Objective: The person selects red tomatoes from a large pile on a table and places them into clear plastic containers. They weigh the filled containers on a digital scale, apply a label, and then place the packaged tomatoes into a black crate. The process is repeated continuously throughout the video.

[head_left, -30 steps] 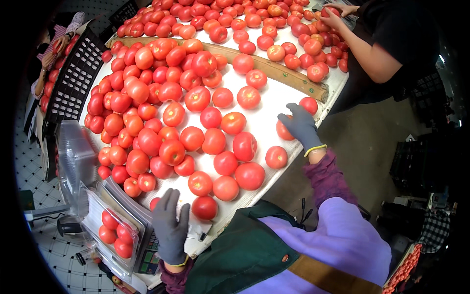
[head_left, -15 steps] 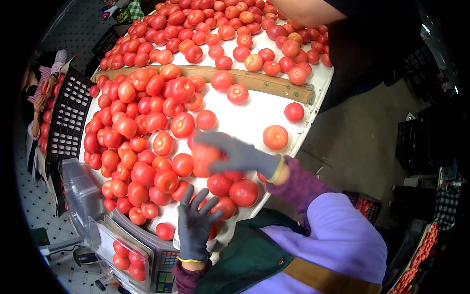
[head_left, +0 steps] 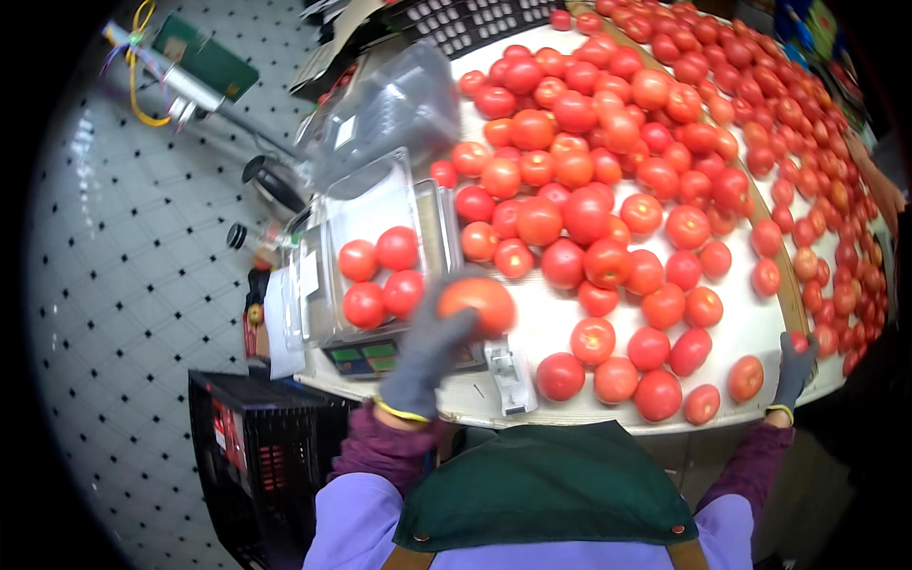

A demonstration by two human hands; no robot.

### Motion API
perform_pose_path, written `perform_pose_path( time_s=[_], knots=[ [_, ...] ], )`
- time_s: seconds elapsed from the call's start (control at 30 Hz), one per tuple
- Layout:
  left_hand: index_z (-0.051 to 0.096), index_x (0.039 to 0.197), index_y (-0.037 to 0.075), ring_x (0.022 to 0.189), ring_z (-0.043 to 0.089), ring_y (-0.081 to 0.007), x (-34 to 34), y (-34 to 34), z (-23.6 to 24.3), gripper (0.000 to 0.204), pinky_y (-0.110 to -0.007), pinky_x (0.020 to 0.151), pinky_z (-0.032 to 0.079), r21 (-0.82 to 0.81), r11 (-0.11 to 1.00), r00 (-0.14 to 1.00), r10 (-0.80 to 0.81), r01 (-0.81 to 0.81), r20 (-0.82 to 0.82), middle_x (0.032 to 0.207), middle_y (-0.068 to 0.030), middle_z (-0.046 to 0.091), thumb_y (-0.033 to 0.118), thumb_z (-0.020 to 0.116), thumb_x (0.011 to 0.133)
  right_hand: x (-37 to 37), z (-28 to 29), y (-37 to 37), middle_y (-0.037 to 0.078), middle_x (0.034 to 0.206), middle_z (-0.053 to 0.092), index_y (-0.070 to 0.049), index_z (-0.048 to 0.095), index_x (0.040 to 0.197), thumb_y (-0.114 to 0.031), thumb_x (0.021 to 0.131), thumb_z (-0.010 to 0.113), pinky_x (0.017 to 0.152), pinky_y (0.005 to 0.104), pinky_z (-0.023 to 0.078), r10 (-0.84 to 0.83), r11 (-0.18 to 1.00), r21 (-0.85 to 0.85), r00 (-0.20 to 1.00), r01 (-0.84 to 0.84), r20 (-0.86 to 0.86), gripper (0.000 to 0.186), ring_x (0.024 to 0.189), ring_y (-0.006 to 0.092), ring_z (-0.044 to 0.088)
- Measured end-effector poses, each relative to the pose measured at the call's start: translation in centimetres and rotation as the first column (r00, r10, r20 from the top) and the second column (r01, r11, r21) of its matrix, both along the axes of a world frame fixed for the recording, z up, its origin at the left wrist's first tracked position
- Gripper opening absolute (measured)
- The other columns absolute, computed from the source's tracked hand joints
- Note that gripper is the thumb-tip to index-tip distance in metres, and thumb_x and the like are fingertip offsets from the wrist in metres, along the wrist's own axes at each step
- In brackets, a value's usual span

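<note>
My left hand [head_left: 427, 342], in a dark grey glove, is wrapped around a large red tomato [head_left: 486, 306], slightly blurred. It hovers just right of a clear plastic clamshell box [head_left: 328, 318] with several tomatoes [head_left: 383, 275] in it. The box rests on a scale [head_left: 366, 356], its lid side raised. Far to the right, my gloved right hand [head_left: 794, 370] is closed on a small red tomato [head_left: 800, 343] at the end of a wooden divider [head_left: 791, 299]. A big heap of tomatoes [head_left: 584, 214] lies between my hands on the white table [head_left: 518, 366].
Stacked empty clear boxes [head_left: 389, 119] stand behind the scale. Beneath the table's left edge is a black crate [head_left: 271, 408]. A small white device [head_left: 511, 375] sits at the near edge. Beyond the divider lie more tomatoes [head_left: 760, 123], with another person's arm [head_left: 879, 180] at far right.
The view has swung left. My left hand, formerly open and empty, now holds a tomato beside the box. My right hand has gone from the near tomatoes to the divider's end.
</note>
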State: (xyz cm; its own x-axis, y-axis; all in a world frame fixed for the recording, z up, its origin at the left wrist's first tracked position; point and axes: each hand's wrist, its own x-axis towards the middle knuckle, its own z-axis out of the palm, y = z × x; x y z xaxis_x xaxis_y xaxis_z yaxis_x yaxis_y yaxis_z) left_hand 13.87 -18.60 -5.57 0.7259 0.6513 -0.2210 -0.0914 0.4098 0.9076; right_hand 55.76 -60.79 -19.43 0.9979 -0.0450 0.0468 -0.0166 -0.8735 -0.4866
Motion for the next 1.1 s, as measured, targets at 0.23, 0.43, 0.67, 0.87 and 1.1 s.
perform_pose_path(
  time_s=[0.23, 0.43, 0.67, 0.87, 1.1],
  knots=[
    [0.057, 0.116, 0.003, 0.095, 0.059, -0.0182, -7.2, 13.4, 3.8, 0.049, -0.03, 0.082, 0.048, 0.792, 0.599, 0.791, 0.538, -0.114, -0.292, 0.105, -0.0095, 0.059, 0.02, 0.076, 0.075, -15.9, 11.5, 29.4, 0.009, 0.12, 0.051, -0.007, 0.048, 0.127, -0.015, 0.076, 0.071, 0.085, 0.0352, 0.049, 0.84, 0.348, 0.623, 0.528, -0.701, 0.125, 0.057, 0.108, 0.0203, 0.052],
    [0.053, 0.122, 0.004, 0.11, 0.054, -0.0341, -7.1, 18.2, -0.5, 0.049, -0.04, 0.094, 0.042, 0.981, -0.009, 0.746, 0.65, 0.192, -0.141, 0.12, -0.0186, 0.055, 0.024, 0.069, 0.08, -29.7, 14.2, 49.3, 0.016, 0.119, 0.052, -0.009, 0.051, 0.12, -0.022, 0.076, 0.067, 0.088, 0.0433, 0.045, 0.838, -0.158, 0.1, -0.08, -0.982, 0.539, 0.049, 0.112, 0.0339, 0.05],
    [0.059, 0.12, 0.006, 0.118, 0.051, -0.0335, -12.7, 15.7, 0.3, 0.037, -0.04, 0.101, 0.037, 0.961, 0.198, 0.753, 0.599, 0.191, -0.273, 0.123, -0.0167, 0.057, 0.02, 0.063, 0.086, -27.1, 9.9, 52.1, 0.015, 0.115, 0.057, -0.006, 0.055, 0.116, -0.012, 0.079, 0.059, 0.083, 0.0401, 0.047, 0.84, -0.137, 0.255, 0.024, -0.957, 0.542, 0.037, 0.104, 0.0337, 0.055],
    [0.06, 0.114, -0.003, 0.105, 0.058, -0.0189, -23.8, 11.7, 0.3, 0.026, -0.029, 0.094, 0.043, 0.869, 0.153, 0.345, 0.938, -0.47, 0.022, 0.117, -0.0102, 0.061, 0.01, 0.056, 0.092, -21.2, 8.9, 39.6, 0.007, 0.106, 0.063, -0.002, 0.059, 0.115, -0.023, 0.09, 0.057, 0.079, 0.0271, 0.048, 0.862, 0.295, 0.869, 0.504, -0.397, -0.062, 0.032, 0.097, 0.0162, 0.061],
    [0.039, 0.136, 0.002, 0.129, 0.036, -0.031, -26.1, 7.6, -5.3, 0.061, -0.043, 0.108, 0.027, 0.18, 0.149, 0.15, 0.989, -0.972, -0.01, 0.136, -0.0191, 0.04, 0.039, 0.055, 0.091, -26.7, 6.2, 33.4, 0.013, 0.1, 0.064, 0.001, 0.056, 0.114, -0.024, 0.093, 0.053, 0.065, 0.0244, 0.048, 0.866, 0.284, 0.948, 0.384, 0.146, -0.319, 0.032, 0.084, 0.018, 0.063]
  ],
)
